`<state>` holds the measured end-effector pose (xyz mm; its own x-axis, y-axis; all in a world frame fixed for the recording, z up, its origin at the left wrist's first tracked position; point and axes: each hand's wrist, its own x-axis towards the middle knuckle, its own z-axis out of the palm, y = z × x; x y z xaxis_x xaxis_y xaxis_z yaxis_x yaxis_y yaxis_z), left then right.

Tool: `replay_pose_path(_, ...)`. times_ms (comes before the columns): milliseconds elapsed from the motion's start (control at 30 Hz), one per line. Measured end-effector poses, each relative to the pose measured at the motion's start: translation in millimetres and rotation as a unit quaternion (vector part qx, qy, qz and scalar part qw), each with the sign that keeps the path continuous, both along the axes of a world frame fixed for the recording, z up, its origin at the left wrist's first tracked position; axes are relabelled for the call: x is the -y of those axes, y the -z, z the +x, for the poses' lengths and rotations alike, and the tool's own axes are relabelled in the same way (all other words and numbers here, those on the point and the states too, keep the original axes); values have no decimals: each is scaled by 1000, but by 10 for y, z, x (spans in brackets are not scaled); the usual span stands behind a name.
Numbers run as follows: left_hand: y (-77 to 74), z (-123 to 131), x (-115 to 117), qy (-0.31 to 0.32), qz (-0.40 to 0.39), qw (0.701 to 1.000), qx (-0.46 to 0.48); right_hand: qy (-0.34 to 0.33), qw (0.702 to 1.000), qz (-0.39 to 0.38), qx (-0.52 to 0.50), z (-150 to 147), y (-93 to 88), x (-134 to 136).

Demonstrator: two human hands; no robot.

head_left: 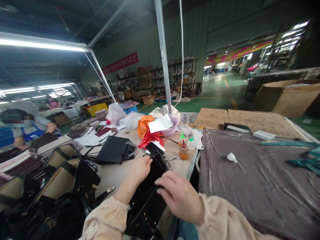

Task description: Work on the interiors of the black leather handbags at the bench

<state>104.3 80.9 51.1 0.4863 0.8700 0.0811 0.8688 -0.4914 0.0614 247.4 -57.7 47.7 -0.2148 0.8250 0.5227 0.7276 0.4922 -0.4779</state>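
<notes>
A black handbag point(149, 205) with gold-coloured metal fittings stands in front of me at the table's edge. My left hand point(140, 169) is closed on the far part of the bag, its fingertips at the black upper flap or edge. Thumb and fingers of my right hand point(180, 195) come together at the bag's right rim, slightly blurred, and seem to pinch it. Scissors point(170, 164) lie just beyond the bag, and a dark phone-like slab point(155, 148) rests behind them. The inside of the bag is mostly hidden by my hands.
Several black bags point(65, 186) crowd the left side. Glue-like bottles point(184, 151), a glass jar point(184, 120) and a purple basin point(172, 130) stand ahead. At right is a cloth-covered table point(250, 186). A metal post point(163, 56) rises ahead; a co-worker point(32, 123) sits left.
</notes>
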Motion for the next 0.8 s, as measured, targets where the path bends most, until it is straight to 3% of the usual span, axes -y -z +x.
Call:
replay_pose_path(100,7,36,-17,-18,20,1000,-13,-95,993,-13,69,-111,224,301)
replay_pose_path(200,22,50,-21,-21,21,999,-19,-139,984,-10,113,-164,460,426)
replay_pose_path(400,5,103,16,-27,29,999,-31,-99,983,-23,150,-78,809,483)
replay_pose_path(600,-5,160,79,-39,45,997,-58,-76,978,-84,177,-29,1158,608)
replay_pose_path(800,17,159,67,-36,61,996,-57,-100,972,-127,169,119,1284,688)
